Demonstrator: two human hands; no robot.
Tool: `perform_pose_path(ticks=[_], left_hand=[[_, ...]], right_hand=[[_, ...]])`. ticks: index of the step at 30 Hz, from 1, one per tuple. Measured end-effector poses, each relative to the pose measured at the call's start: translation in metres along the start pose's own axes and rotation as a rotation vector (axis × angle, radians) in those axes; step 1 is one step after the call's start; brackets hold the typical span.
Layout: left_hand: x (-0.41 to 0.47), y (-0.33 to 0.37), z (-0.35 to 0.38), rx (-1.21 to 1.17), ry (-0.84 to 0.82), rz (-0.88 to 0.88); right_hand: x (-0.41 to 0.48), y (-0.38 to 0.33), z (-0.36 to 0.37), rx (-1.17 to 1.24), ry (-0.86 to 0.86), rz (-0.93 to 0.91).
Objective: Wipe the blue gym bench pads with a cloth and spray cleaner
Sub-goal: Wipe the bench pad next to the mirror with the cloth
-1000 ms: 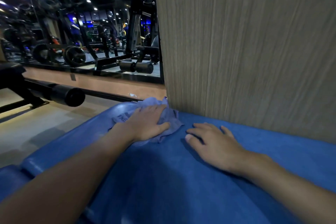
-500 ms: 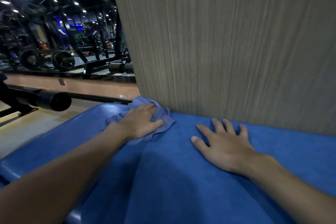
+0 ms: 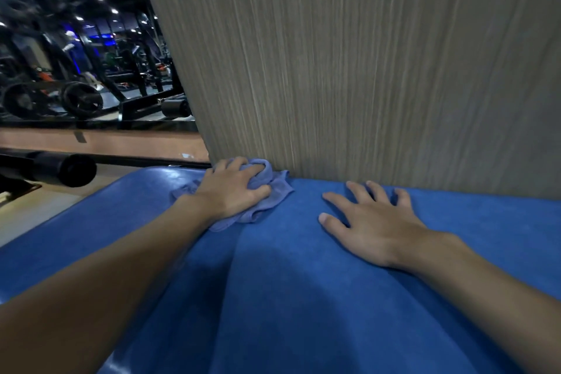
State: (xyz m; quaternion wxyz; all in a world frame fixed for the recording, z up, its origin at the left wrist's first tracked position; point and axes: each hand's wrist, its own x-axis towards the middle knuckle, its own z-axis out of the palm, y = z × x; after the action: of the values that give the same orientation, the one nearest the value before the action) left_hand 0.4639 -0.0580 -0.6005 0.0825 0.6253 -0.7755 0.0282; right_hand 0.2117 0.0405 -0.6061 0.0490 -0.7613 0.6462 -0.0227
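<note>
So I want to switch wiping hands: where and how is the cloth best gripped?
Probably at the raised bunch of the cloth, pinched from above and from the right: the left hand covers its left part, the wood panel closes off the far side, and the rest lies flat on the pad.

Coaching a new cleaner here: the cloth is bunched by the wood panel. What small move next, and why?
Probably pull the left hand and the cloth it grips toward the body across the blue pad. The cloth sits at the pad's far edge against the wood panel, leaving no room ahead; the right hand rests flat on the pad.
</note>
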Motion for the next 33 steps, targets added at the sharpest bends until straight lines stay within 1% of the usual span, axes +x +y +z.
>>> perform_pose_path(ticks=[4,8,10,13,15,17,19,22,25,27,29,33], left_hand=[[-0.008,0.025,-0.002,0.025,-0.022,0.077],[-0.014,0.046,-0.001,0.025,-0.024,0.153],[-0.015,0.036,-0.005,0.001,-0.008,0.127],[-0.012,0.020,-0.005,0.001,0.001,0.034],[-0.009,0.028,-0.003,-0.013,-0.027,-0.013],[-0.008,0.043,-0.001,-0.013,-0.069,-0.016],[-0.010,0.061,-0.001,-0.008,-0.083,0.038],[-0.016,0.104,0.002,0.031,-0.061,0.154],[-0.022,0.142,0.004,0.020,-0.076,0.206],[-0.022,0.141,0.001,-0.002,-0.056,0.192],[-0.024,0.124,-0.005,0.008,-0.053,0.158],[-0.024,0.096,-0.007,0.008,-0.053,0.052]], right_hand=[[0.000,0.001,0.003,0.019,0.012,-0.010],[-0.008,0.014,-0.009,0.123,0.073,-0.076],[-0.018,0.034,-0.015,0.097,0.083,-0.081],[-0.031,0.053,-0.013,0.051,0.026,-0.004],[-0.033,0.053,-0.009,0.045,-0.007,0.007],[-0.032,0.050,-0.008,0.066,0.010,-0.001],[-0.034,0.050,-0.011,0.113,0.060,-0.006],[-0.043,0.057,-0.015,0.174,0.136,-0.005],[-0.062,0.075,-0.017,0.129,0.163,0.077],[-0.076,0.092,-0.017,0.097,0.150,0.179],[-0.085,0.099,-0.016,0.080,0.119,0.239],[-0.082,0.094,-0.013,0.047,0.105,0.234]])
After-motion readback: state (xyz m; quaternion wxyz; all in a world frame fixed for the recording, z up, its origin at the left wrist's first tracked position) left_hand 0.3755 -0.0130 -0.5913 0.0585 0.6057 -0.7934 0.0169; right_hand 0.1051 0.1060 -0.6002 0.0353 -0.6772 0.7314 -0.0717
